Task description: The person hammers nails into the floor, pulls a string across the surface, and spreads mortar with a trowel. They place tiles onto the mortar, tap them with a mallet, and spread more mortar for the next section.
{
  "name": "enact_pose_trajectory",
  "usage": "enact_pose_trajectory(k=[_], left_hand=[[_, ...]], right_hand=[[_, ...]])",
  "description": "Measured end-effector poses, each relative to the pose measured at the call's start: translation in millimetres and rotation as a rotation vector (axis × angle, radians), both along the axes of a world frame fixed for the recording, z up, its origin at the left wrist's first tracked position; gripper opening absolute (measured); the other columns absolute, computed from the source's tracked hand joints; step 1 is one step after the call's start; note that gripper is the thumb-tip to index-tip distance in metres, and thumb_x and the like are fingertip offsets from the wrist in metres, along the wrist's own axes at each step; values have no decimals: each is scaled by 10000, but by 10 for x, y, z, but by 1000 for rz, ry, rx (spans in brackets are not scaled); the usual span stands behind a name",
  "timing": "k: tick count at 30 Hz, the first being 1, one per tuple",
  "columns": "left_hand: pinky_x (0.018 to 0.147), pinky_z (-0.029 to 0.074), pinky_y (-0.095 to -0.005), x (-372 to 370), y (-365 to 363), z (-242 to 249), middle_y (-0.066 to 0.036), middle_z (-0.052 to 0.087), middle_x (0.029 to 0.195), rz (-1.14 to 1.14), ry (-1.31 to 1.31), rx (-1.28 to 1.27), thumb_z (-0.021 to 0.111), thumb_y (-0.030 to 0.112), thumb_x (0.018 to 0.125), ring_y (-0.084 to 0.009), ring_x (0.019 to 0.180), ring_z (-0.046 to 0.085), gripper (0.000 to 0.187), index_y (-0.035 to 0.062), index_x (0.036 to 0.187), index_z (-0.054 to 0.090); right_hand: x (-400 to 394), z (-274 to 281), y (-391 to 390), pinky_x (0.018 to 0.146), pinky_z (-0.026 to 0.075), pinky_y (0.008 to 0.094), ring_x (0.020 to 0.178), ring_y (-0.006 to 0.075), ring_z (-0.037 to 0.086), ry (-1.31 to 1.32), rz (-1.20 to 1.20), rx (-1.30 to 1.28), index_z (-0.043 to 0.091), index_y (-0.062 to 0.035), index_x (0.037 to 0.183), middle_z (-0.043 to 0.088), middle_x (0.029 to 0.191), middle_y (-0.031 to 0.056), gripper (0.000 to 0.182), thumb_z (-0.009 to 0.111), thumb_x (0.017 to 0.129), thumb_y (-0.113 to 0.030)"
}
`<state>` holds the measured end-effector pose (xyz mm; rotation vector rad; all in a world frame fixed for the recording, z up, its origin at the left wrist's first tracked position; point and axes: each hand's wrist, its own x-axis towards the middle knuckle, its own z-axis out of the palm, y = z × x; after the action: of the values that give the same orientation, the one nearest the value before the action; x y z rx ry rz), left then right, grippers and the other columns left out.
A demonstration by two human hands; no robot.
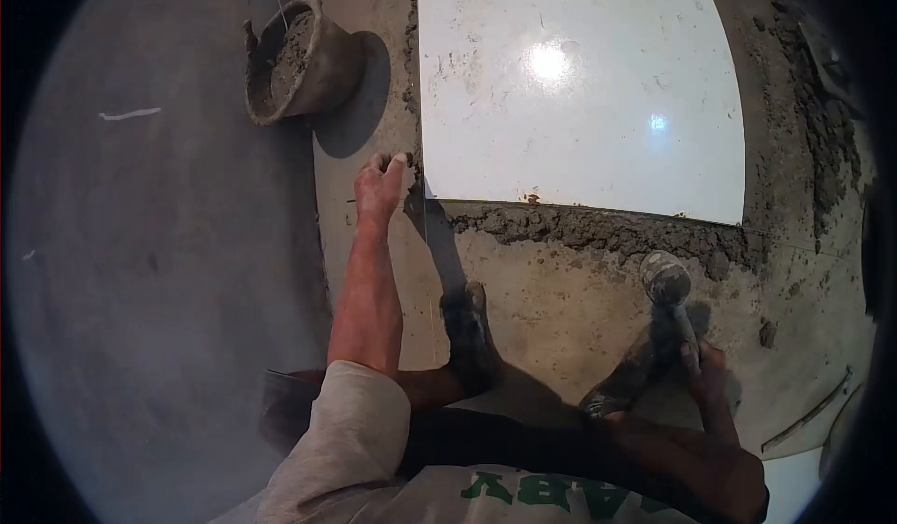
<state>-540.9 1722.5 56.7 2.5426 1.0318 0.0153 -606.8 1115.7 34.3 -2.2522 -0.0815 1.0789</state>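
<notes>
My right hand [712, 370] is wrapped round the handle of a mallet [666, 279]. Its round, mortar-smeared head hangs near the mortar by the tile's lower right corner. My left hand [379, 188] is closed, fingers curled and thumb up, just left of the tile's lower left corner; what it holds, if anything, I cannot make out. A large glossy white tile [579, 150] lies on the floor with dirt specks on it. Rough grey mortar [579, 230] shows along its near edge. A thin line [428, 253] runs from near the left corner toward me.
A bucket [332, 66] of mortar, tipped toward the left in view, stands beyond my left hand. Dark wall [140, 272] fills the left side. Loose mortar [813, 132] is heaped right of the tile. My shod foot [467, 337] and a thin stick [808, 412] are nearby.
</notes>
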Motion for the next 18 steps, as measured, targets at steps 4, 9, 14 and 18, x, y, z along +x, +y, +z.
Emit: enact_pose_trajectory(k=[4, 9, 14, 18], left_hand=[[844, 464, -399, 136, -127, 163, -200, 659, 1005, 1, -5, -26, 598, 359, 863, -339, 958, 621, 402, -8, 1022, 645], [860, 466, -393, 384, -495, 308, -183, 649, 1051, -15, -92, -30, 606, 317, 869, -321, 981, 619, 336, 16, 1010, 657], [1051, 354, -443, 860, -935, 49, -177, 560, 1267, -473, -173, 145, 719, 304, 789, -318, 1209, 506, 488, 94, 1212, 595], [1126, 161, -560, 1479, -1486, 234, -160, 302, 1492, -556, 165, 216, 768, 372, 720, -340, 1404, 215, 800, 164, 1404, 409]], right_hand=[[-67, -95, -29, 729, 455, 457, 711, 373, 582, -16, -89, 71, 628, -11, 920, 595, 712, 183, 353, 574, 883, -358], [-152, -177, -128, 733, 454, 460, 717, 391, 570, -58, -39, -22, 637, -29, 925, 606, 730, 185, 340, 571, 878, -360], [14, 144, 94, 729, 449, 470, 750, 404, 591, -71, -74, 24, 650, -45, 923, 634, 775, 190, 321, 570, 878, -353], [132, -69, 119, 545, 427, 386, 549, 256, 542, -317, -21, 117, 575, -22, 875, 532, 606, 150, 419, 520, 900, -437]])
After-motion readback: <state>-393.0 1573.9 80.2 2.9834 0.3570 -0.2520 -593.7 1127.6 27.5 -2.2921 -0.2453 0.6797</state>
